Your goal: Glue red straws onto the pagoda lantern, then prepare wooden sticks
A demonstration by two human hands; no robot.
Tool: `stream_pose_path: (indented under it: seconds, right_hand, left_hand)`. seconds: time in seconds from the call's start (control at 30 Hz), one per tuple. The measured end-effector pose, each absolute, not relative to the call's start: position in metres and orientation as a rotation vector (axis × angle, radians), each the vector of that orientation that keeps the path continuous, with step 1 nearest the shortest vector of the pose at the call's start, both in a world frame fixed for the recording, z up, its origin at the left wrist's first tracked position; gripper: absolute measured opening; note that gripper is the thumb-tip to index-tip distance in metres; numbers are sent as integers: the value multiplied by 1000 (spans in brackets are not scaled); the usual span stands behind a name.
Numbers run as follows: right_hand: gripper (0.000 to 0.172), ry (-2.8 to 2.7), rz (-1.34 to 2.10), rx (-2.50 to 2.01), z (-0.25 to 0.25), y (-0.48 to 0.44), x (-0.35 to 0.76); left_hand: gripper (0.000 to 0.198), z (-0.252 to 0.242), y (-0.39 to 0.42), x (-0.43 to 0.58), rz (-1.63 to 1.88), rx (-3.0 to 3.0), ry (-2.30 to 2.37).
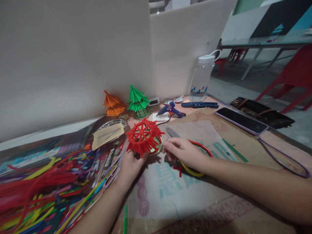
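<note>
My left hand (133,161) is closed around the underside of a red fringed tree-like craft piece (144,132), with a spoked ring facing up. Just under its right side shows part of a pale green round base (157,147). Close by on the right, my right hand (179,150) has its fingers curled together; whatever they hold, if anything, is hidden. Beneath that hand and wrist lie scissors (172,132) with red and yellow handles, mostly covered. Small red strip pieces (180,170) rest on the plastic sheet (168,195) below the hand.
Orange (114,105) and green (137,100) tree crafts stand at the back beside a blue glue gun (170,110). Colourful strips (41,188) fill the left. A water bottle (201,79), stapler-like blue tool (200,105) and phone (241,120) lie to the right.
</note>
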State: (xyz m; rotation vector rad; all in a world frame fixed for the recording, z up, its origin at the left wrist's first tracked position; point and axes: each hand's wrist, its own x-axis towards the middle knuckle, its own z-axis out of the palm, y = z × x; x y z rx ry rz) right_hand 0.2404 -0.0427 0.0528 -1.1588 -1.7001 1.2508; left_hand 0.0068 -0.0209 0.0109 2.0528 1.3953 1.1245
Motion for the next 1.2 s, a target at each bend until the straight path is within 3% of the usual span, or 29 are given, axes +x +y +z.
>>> stream_pose_path:
  seconds: [0.13,0.33,0.53,0.73,1.2]
  right_hand:
    - [58,-1369,1630,-1079,51,-39,235]
    - [54,-1275,1688,-1086,53,-43,233]
    - [52,-1162,1798,-1029,50,-40,230]
    - [49,-1091,1862,-979,52,-39,229]
    - [55,-1150,1848,-930,49,-37,230]
  left_hand:
    - [26,9,-21,6,1143,2053,1376]
    - [29,14,-26,11,1170,2074,1266]
    - [15,15,-25,12,1181,2101,1243]
    - [24,12,-26,10,1172,2129,1252]
    - [23,9,-24,8,1119,2176,1339]
